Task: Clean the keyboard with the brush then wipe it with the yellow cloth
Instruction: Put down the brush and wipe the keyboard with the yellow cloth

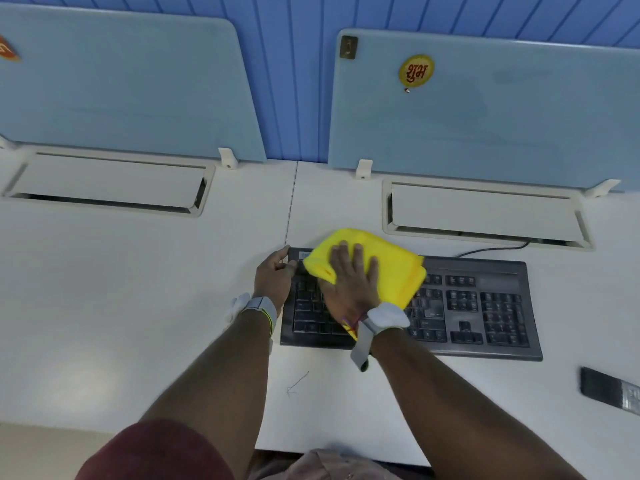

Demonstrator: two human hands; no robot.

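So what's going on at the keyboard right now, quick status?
Right hand flat, pressing yellow cloth onto keyboard. Left hand gripping keyboard's left end. Brush set aside, desk's right. Nothing in the way.

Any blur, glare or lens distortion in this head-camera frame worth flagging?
Head view: wide-angle bending curves the pale blue divider panels and white desk; soft glare patch on the desk at lower left; the right hand pressing the yellow cloth on the black keyboard looks slightly motion-smeared; the dark flat object at right edge is blurred and unidentifiable.
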